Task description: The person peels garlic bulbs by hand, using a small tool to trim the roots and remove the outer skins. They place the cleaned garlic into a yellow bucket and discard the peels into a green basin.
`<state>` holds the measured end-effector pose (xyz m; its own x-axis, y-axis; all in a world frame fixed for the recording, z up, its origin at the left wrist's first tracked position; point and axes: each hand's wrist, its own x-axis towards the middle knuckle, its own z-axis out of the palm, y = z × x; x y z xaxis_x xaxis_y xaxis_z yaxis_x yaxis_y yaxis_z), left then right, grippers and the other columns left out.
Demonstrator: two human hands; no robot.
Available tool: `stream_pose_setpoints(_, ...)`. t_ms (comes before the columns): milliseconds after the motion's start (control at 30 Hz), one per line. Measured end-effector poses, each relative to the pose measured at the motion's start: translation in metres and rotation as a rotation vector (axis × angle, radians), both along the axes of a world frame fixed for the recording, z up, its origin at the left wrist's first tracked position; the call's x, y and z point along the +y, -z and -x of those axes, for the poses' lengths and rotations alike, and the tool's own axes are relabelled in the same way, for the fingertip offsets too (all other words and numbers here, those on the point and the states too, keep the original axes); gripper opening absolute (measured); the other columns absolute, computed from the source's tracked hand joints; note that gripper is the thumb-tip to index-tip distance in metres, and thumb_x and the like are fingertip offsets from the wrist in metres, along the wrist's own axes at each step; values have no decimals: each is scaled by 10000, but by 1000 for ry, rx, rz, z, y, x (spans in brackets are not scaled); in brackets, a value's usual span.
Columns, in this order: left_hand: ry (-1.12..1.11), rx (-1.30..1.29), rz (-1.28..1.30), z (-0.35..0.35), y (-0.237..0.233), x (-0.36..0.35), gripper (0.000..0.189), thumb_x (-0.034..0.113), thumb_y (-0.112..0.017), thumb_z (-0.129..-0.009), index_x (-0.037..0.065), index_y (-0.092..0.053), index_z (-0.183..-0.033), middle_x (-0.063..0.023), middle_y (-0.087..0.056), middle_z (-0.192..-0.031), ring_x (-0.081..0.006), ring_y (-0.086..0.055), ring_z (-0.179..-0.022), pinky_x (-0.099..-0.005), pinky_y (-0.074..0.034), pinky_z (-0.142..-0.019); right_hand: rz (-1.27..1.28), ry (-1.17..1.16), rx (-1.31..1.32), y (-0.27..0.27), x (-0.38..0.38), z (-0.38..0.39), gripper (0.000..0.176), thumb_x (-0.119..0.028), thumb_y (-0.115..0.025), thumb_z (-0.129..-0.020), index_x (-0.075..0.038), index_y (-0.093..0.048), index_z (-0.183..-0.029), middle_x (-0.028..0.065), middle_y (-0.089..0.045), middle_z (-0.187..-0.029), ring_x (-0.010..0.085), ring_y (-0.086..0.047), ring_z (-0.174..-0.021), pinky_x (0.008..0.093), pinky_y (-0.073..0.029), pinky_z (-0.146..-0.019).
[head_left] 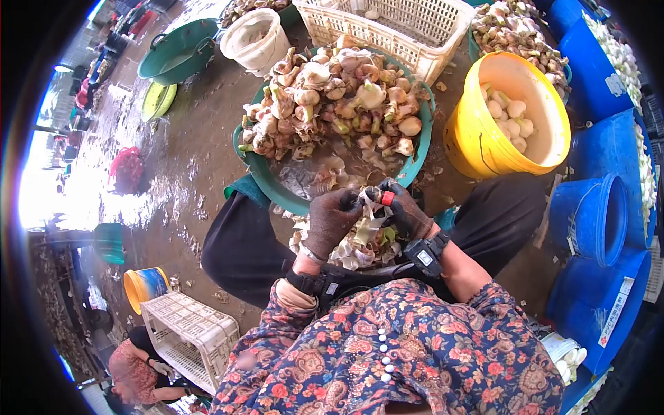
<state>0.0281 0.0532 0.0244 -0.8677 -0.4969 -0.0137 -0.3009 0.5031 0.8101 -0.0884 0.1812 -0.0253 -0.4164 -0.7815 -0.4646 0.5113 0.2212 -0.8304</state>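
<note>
Both my hands, in dark gloves, come together in front of my lap, just over the near rim of a green basin. My left hand is closed with its fingertips on a pale garlic bulb, from which loose skin hangs. My right hand pinches the same bulb from the other side; a red band shows on one of its fingers. Unpeeled garlic bulbs are heaped in the basin. Peeled skins lie in a pile between my legs, below the hands.
At the right stands a yellow bucket with white peeled bulbs inside. A cream plastic crate and a white bucket are beyond the basin. Blue tubs line the far right. Another person sits at the lower left beside a crate.
</note>
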Motion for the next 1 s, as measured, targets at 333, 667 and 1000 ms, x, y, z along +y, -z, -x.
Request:
stream_pose_setpoints(333, -315, 20, -1064, -12, 4, -5, 165, 183, -555, -851, 22, -583, -829, -10, -555, -670, -67, -510, -569, -194, -407, -500, 231, -243, -97, -24, 1, 19, 336, -358, -494, -895, -52, -602, -985, 8, -614, -826, 77, -545, -713, 227, -440, -577)
stream_pose_setpoints(667, 107, 405, 116, -24, 37, -3, 201, 34, -510, -823, 43, -519, -1024, -59, -582, -891, -174, -560, -720, -282, -476, -640, 286, -187, -326, -14, -3, -16, 327, -370, -480, -902, -92, -566, -1053, -12, -597, -858, 82, -556, -712, 231, -445, -597)
stream_pose_setpoints(1000, 81, 400, -138, -15, 21, -14, 108, 100, -487, -854, 30, -569, -844, -21, -550, -735, -98, -514, -614, -214, -416, -523, 173, -316, -116, -33, -5, 4, 432, -443, -465, -886, -62, -567, -1062, -22, -582, -875, 69, -532, -773, 209, -441, -583)
